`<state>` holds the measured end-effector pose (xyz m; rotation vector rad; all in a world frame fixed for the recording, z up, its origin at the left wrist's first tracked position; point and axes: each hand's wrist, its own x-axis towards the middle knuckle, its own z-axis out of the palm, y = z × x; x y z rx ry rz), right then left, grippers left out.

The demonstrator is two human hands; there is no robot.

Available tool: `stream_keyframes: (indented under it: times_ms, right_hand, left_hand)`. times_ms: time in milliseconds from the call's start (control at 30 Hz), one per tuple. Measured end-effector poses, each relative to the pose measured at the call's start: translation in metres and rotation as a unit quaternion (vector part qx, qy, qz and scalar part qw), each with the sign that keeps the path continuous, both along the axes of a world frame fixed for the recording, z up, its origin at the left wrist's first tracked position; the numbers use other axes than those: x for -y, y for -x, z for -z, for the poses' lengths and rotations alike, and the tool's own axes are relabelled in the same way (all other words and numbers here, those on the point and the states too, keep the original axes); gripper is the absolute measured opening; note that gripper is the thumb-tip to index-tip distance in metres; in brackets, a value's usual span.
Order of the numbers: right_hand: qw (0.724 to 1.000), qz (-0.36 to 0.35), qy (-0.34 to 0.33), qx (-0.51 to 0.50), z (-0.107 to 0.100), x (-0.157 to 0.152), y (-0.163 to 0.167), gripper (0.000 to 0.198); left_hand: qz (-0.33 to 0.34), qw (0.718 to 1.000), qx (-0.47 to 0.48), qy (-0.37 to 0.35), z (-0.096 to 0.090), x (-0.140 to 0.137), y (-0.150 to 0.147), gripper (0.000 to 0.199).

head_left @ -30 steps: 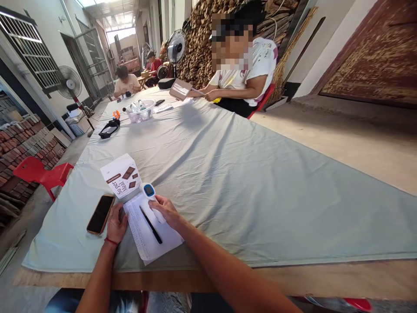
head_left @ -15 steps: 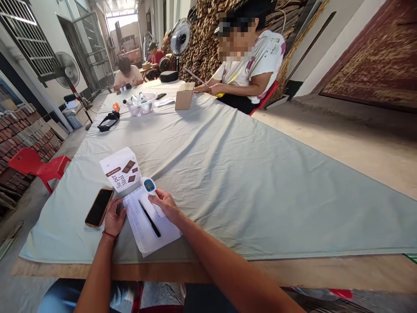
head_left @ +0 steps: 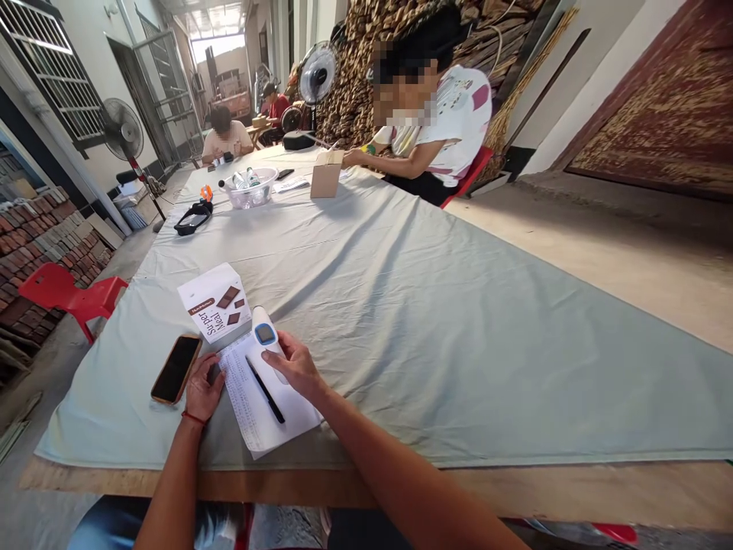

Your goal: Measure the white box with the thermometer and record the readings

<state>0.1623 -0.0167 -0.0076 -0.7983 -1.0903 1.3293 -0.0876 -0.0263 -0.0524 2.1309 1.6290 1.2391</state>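
Note:
My right hand (head_left: 298, 368) is closed round the handle of a white infrared thermometer (head_left: 266, 345), its small blue-rimmed display facing up. The thermometer is above the upper part of a sheet of handwritten paper (head_left: 292, 431). A black pen (head_left: 266, 391) lies slantwise on that sheet. My left hand (head_left: 205, 388) rests at the paper's left edge, thumb and fingers apart, holding nothing. Left of it lies a phone with a dark screen (head_left: 176, 370). Just beyond the paper is a white box printed "Super Meal" (head_left: 214, 302).
Farther along the cloth-covered table (head_left: 458, 344) are a black strap-like headset (head_left: 193, 218), a clear plastic basket with bottles (head_left: 252, 189) and a cardboard box (head_left: 324, 177). A co-worker (head_left: 435, 130) sits at the right edge; other people sit farther back. A red chair (head_left: 74, 294) stands left.
My right hand has tipped the thermometer, so more of its white head shows and its display looks duller. My left hand stays beside the paper. The co-worker leans further forward.

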Motion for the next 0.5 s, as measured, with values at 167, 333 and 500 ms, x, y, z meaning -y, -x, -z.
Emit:
stream_keyframes:
  times_ms: [167,333,500]
  right_hand:
    - [0.999,0.005,-0.048,0.015,-0.017,0.011,-0.006,0.051]
    - [0.997,-0.002,-0.080,0.023,-0.025,0.018,-0.008,0.047]
    - [0.996,-0.012,-0.087,0.000,-0.028,0.021,-0.008,0.048]
  left_hand:
    - [0.004,1.000,0.015,0.008,-0.001,0.000,0.000,0.026]
    - [0.003,1.000,0.008,0.003,-0.001,-0.001,0.000,0.026]
    - [0.007,1.000,-0.001,0.008,-0.003,0.000,0.000,0.025]
